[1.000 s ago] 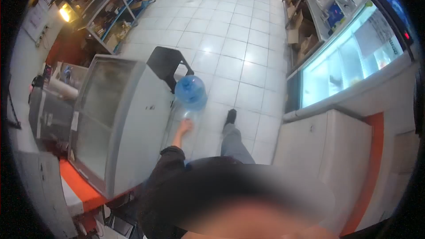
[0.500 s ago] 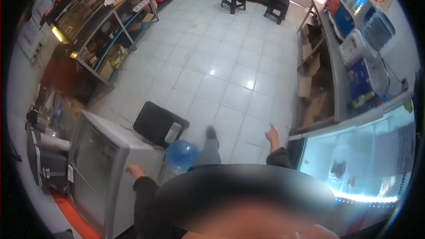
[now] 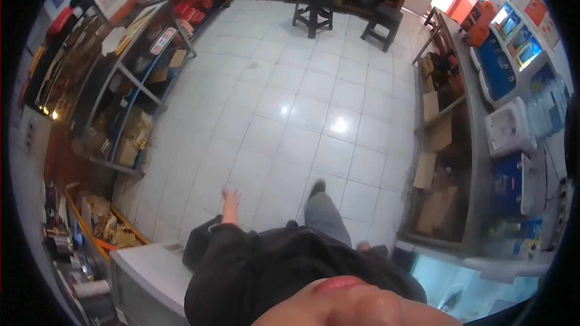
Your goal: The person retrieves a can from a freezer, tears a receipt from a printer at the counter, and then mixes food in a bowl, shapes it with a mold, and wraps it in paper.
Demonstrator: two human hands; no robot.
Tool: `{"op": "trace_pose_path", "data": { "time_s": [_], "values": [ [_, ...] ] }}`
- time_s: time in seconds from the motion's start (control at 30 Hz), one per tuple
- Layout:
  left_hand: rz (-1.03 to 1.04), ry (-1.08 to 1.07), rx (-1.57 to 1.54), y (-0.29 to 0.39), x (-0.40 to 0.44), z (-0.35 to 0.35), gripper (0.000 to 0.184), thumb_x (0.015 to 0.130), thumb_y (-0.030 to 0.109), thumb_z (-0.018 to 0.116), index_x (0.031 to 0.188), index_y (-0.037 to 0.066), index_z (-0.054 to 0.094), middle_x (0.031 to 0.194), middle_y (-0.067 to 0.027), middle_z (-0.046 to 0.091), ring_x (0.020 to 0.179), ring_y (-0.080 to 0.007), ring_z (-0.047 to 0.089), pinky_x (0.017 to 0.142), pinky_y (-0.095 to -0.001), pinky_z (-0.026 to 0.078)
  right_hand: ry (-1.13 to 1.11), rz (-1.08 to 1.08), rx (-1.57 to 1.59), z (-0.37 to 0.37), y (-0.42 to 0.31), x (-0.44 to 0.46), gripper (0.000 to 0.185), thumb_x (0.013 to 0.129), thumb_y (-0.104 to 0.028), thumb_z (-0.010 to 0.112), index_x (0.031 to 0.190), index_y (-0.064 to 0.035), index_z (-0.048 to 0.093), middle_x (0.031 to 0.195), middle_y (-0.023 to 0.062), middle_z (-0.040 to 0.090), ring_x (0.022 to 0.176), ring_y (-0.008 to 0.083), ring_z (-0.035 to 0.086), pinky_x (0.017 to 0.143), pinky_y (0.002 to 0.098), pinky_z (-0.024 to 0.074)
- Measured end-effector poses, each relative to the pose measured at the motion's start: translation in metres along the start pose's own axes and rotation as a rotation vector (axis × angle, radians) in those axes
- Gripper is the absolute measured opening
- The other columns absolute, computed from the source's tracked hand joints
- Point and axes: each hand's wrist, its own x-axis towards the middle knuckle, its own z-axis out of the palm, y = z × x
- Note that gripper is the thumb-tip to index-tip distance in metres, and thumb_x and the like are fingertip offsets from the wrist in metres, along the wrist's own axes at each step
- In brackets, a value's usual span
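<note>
My left hand [image 3: 230, 195] reaches out over the white tiled floor [image 3: 272, 145], its fingers apart and nothing in them. Just below it, partly covered by my dark sleeve, is a black object [image 3: 198, 242] beside a white glass-fronted cabinet [image 3: 154, 268]. My right hand [image 3: 363, 246] hangs low at my side, close to the lit glass case [image 3: 447, 274]. Only a small part of it shows past my clothing, so its fingers cannot be made out. One leg in grey trousers [image 3: 326, 214] is stretched forward on the tiles.
Metal shelving [image 3: 136, 84] with boxes and packets lines the left side. On the right runs a long counter [image 3: 474, 145] bearing a white water dispenser [image 3: 509, 127], with cardboard boxes [image 3: 438, 205] underneath. Two black stools, a nearer one [image 3: 313, 12] and another [image 3: 382, 26], stand at the back.
The view has moved forward across the floor. My left hand has swung out ahead with fingers spread, and my right hand has dropped back. The blue round container has left view.
</note>
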Motion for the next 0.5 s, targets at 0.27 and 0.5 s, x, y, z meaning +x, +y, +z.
{"op": "trace_pose_path", "data": {
  "time_s": [0.27, 0.5],
  "values": [
    [-0.146, -0.605, 0.316, 0.008, 0.069, 0.381, 0.062, 0.094, 0.043, 0.031, 0.139, 0.007, 0.013, 0.136, -0.0168, 0.035, 0.117, -0.0360, 0.045, 0.096, -0.0515, 0.036, -0.034, 0.062, -0.141, -0.174, -0.055, 0.156, 0.017, 0.070, -0.024, 0.065, 0.067, -0.0082, 0.060, 0.065, 0.0076, 0.057, 0.058, 0.0245, 0.053, 0.055, 0.0397, 0.0415],
    [-0.027, -0.167, 0.237, 0.127, 0.210, 0.389, 0.046, 0.091, 0.037, 0.037, 0.128, 0.010, 0.032, 0.128, -0.0128, 0.045, 0.113, -0.0327, 0.048, 0.089, -0.0503, 0.040, 0.383, -0.344, 0.016, -0.454, -0.359, 0.492, 0.021, 0.067, -0.014, 0.066, 0.085, -0.0070, 0.058, 0.072, 0.0111, 0.060, 0.064, 0.0258, 0.057, 0.062, 0.0386, 0.0480]
  ]
}}
